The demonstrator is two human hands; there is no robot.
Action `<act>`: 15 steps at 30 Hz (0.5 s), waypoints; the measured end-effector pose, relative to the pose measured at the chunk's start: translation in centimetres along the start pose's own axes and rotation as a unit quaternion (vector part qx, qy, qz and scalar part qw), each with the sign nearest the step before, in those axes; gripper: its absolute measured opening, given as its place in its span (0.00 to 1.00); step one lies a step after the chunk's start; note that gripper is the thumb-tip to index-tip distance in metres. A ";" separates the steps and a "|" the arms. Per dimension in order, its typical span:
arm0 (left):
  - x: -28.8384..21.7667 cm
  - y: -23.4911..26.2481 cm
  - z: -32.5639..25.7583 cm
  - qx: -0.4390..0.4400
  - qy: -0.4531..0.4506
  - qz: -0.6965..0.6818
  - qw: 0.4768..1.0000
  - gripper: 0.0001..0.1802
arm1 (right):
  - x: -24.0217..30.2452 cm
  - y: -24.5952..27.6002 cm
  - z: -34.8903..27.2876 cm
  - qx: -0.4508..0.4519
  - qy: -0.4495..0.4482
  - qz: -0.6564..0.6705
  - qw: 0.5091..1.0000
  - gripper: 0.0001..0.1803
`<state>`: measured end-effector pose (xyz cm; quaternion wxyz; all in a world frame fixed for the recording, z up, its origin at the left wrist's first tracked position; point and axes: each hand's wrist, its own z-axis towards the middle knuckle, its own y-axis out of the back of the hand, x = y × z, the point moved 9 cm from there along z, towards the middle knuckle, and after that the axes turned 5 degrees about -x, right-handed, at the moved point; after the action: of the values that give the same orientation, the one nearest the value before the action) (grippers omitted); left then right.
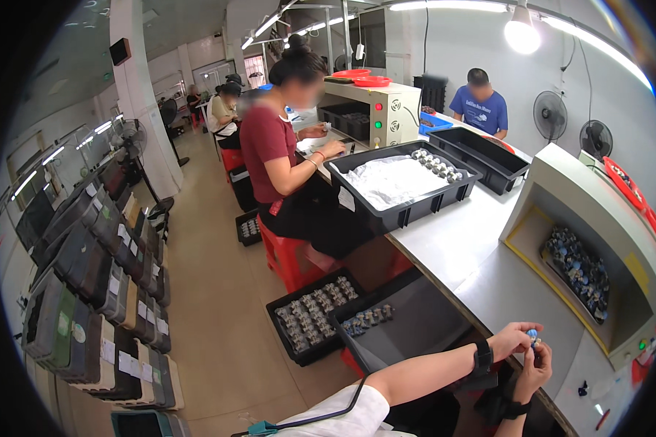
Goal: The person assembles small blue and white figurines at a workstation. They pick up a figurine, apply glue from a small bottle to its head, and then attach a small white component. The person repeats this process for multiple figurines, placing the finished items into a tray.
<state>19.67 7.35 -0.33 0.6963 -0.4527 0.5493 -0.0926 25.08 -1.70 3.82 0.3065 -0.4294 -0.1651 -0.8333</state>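
Over the front edge of the workbench point(474, 291), both hands meet around a small blue-and-pale figurine point(533, 337). My left hand point(512, 340) reaches in from the left with its fingers pinched on the piece's upper part. Just below it, my right hand point(535, 373) grips the lower part between thumb and fingers. Fingers cover much of the figurine, so its details are too small to tell. A dark band circles each wrist. To the right, an open-fronted machine point(598, 218) holds a dark tray of many similar blue pieces point(579, 273).
Left of my arm, a black crate point(415, 328) holds a row of blue figurines; another crate point(317, 313) of grey pieces stands beyond. A white-lined black bin point(386, 186) sits on the bench. A co-worker in red point(277, 146) sits nearby. A small dark piece point(583, 388) lies at right.
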 end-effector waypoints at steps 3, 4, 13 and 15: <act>-0.3 0.2 0.7 -0.012 0.000 -0.005 1.000 0.28 | -1.3 0.0 0.9 0.004 -0.004 -0.002 1.000 0.04; -0.1 0.5 1.2 -0.009 0.002 -0.004 1.000 0.29 | -1.9 0.1 1.1 0.002 -0.007 -0.004 1.000 0.04; 1.2 1.2 2.6 0.026 -0.007 0.029 0.999 0.29 | -3.9 1.1 0.7 -0.016 -0.003 -0.006 1.000 0.06; 1.5 1.1 3.0 0.037 -0.011 0.036 0.999 0.29 | -3.5 1.3 0.7 -0.022 -0.019 -0.019 0.999 0.06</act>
<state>22.40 8.64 -2.15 0.7213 -0.4075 0.5539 -0.0824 27.95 -1.03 1.43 0.2775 -0.4482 -0.1606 -0.8344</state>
